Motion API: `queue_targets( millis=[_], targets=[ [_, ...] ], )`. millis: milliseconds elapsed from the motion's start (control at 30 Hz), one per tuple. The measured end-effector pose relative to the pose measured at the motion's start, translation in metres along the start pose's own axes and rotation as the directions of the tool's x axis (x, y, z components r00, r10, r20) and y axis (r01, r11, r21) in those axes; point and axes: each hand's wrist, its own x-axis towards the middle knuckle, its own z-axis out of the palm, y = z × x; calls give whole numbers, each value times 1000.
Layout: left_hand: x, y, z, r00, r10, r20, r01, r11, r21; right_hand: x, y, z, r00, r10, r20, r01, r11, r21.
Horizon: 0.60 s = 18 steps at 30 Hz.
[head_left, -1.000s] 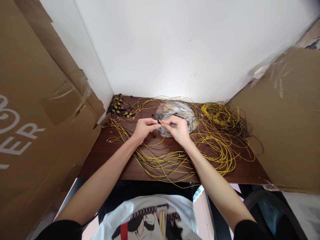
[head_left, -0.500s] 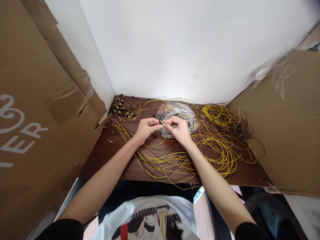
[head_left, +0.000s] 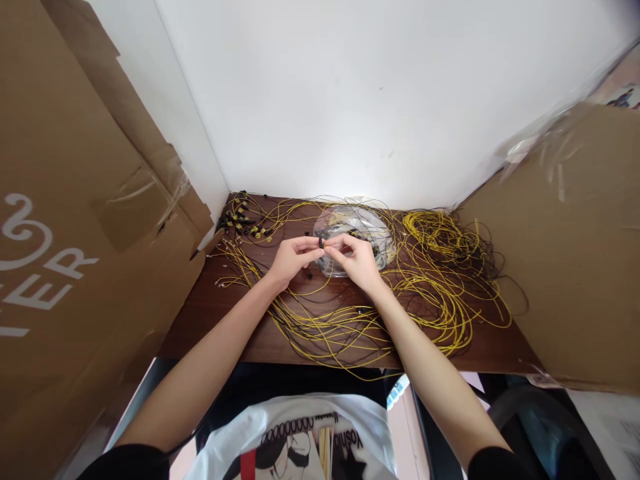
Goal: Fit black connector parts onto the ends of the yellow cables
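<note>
Over the middle of the brown table (head_left: pixel 200 317), my left hand (head_left: pixel 296 259) and my right hand (head_left: pixel 356 259) meet fingertip to fingertip. Between them is a small black connector (head_left: pixel 321 243), pinched by my left thumb and finger. My right fingertips close on a thin yellow wire end at its side; the exact join is too small to tell. Below and behind the hands lies a clear plastic bag (head_left: pixel 367 223) with small dark parts in it. Long yellow and black wires (head_left: pixel 320 330) run across the table in front of my hands.
Black-and-yellow connectors (head_left: pixel 243 217) are heaped at the back left. Coiled yellow wires (head_left: pixel 433 230) lie at the right. Cardboard (head_left: pixel 100 200) stands on the left, more cardboard (head_left: pixel 575 253) on the right, and a white wall (head_left: pixel 350 100) behind. A printed white bag (head_left: pixel 295 427) is below the front edge.
The black connector has turned from slanted to more upright between my fingertips. Both hands stay in nearly the same place, and the view has shifted slightly.
</note>
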Motion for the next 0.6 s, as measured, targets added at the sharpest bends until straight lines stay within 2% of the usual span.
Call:
queue_targets(
  millis=[400,467,600],
  targets=[
    [-2,5,0,1000,-11,-13,11,1000,-3,3,0,-10,994,55,98,-66,991,116],
    [-2,5,0,1000,-7,-9,7,1000,1,4,5,-16,998,46,52,-48,998,41],
    [-1,4,1,1000,7,-6,-7,1000,-9,7,14,-30,995,41,-96,-62,972,-225]
  ],
)
